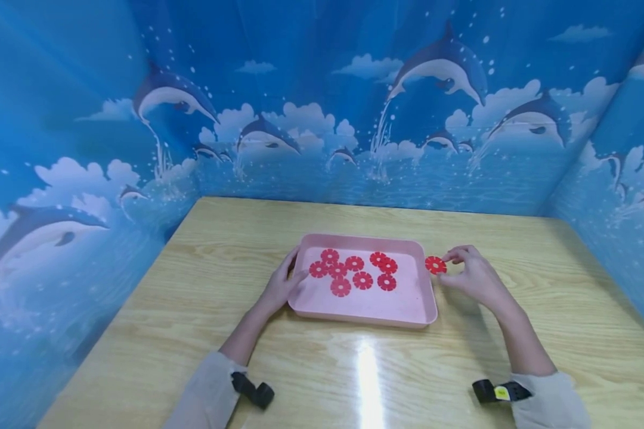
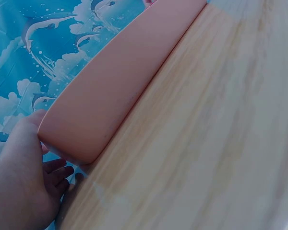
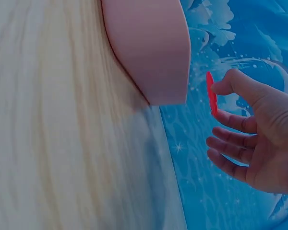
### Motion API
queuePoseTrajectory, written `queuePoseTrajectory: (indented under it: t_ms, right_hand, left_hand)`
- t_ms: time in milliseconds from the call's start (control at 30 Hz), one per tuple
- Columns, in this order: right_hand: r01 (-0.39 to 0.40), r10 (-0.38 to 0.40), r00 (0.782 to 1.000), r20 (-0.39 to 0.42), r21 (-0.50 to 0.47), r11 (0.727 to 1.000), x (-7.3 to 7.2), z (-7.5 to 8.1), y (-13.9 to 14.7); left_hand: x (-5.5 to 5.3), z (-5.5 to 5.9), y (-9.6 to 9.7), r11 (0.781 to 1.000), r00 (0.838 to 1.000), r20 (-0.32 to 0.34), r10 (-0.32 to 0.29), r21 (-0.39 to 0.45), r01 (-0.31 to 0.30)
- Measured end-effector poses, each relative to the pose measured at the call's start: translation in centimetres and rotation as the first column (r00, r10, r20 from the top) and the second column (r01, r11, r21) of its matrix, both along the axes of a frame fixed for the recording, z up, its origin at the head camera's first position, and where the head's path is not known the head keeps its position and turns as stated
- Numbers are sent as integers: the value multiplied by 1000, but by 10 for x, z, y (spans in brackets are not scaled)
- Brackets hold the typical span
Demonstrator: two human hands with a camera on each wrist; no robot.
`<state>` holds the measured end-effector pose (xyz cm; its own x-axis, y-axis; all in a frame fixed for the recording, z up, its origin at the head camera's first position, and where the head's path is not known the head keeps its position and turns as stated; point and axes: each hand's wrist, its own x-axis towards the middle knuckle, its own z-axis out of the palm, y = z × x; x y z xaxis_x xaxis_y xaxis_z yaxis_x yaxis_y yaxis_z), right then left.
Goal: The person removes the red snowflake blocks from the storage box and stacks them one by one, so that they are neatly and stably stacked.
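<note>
A pink rectangular tray (image 1: 365, 305) lies on the table with several flat red notched discs (image 1: 359, 285) inside, some overlapping. My left hand (image 1: 280, 288) holds the tray's left end, thumb over the rim and fingers along the outside. The left wrist view shows that hand (image 2: 24, 175) at the tray's corner, beside its tall pink wall (image 2: 115, 79). Just past the tray's right rim, my right hand (image 1: 476, 281) pinches one red notched disc (image 1: 432, 269) between thumb and forefinger. Seen edge-on in the right wrist view, this disc (image 3: 211, 93) is raised, the other fingers loosely bent below.
Under the tray is a light wood-grain table (image 1: 236, 250). A blue curtain (image 1: 311, 173) printed with dolphins and clouds hangs behind it and along both sides. Black straps with small cameras sit on the left sleeve (image 1: 206, 387) and right sleeve (image 1: 550, 399).
</note>
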<state>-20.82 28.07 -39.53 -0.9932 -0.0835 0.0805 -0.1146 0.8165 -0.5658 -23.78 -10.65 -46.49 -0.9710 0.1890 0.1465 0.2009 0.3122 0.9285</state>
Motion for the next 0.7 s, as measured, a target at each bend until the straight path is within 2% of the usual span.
queuePoseTrajectory:
  t_ms: [267, 467, 700]
  right_hand:
    - [52, -52, 999, 8, -6, 999, 8, -4, 22]
    - [45, -45, 999, -21, -27, 999, 10, -13, 35]
    - [42, -43, 999, -28, -52, 998, 8, -25, 49]
  left_hand:
    - [0, -1, 0, 1000, 1000, -4, -1, 0, 1]
    - [-1, -2, 0, 1000, 1000, -20, -15, 23, 16]
    - [-2, -2, 0, 1000, 1000, 4, -4, -3, 4]
